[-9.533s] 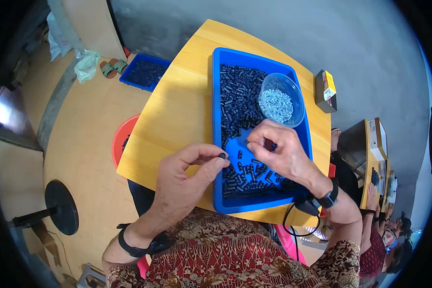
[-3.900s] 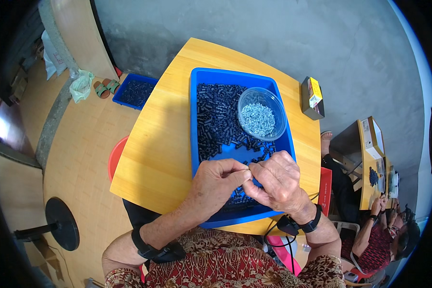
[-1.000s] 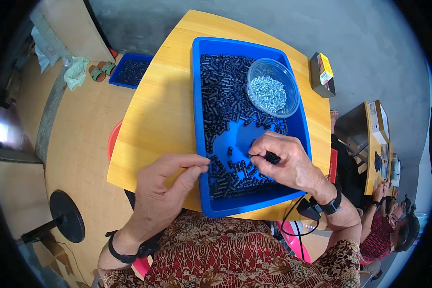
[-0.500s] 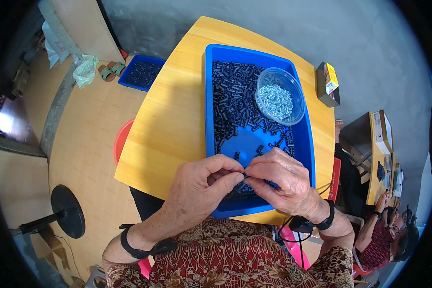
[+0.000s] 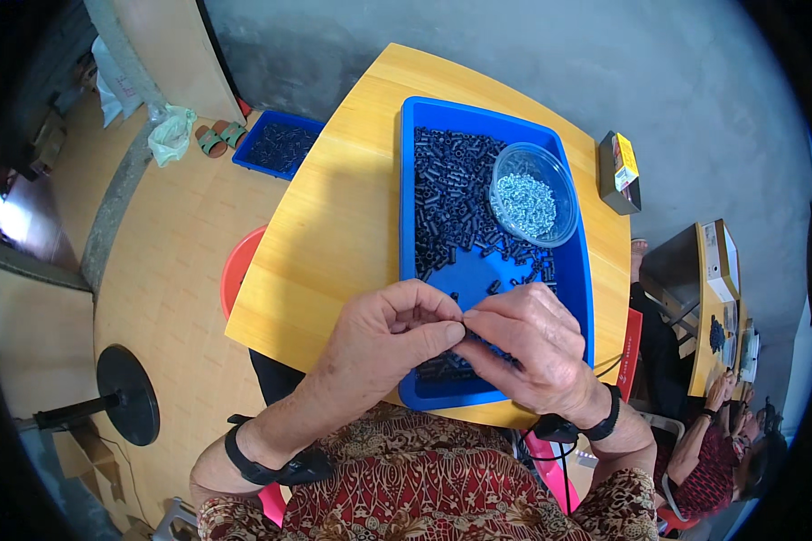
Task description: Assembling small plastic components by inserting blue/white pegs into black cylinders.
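A blue tray [image 5: 410, 162] lies on the yellow table [image 5: 334, 207] and holds several small black tube-shaped parts [image 5: 447, 189]. Inside the tray, at its far right, stands a clear bowl [image 5: 534, 194] of small silvery parts. My left hand [image 5: 383, 338] and my right hand [image 5: 532, 343] meet fingertip to fingertip over the tray's near end. Both pinch together at one spot, where a small part is mostly hidden between the fingers. Each wrist wears a black band.
A small yellow and black box [image 5: 621, 171] stands at the table's far right edge. On the floor to the left lie a second blue tray of black parts [image 5: 280, 144], a red stool [image 5: 239, 270], sandals and a black round stand base [image 5: 126, 397]. Another person sits at right [image 5: 731, 442].
Over the last second my right hand came back from the pile in the tray and my left hand rose from the tray's edge; the two now touch at the fingertips.
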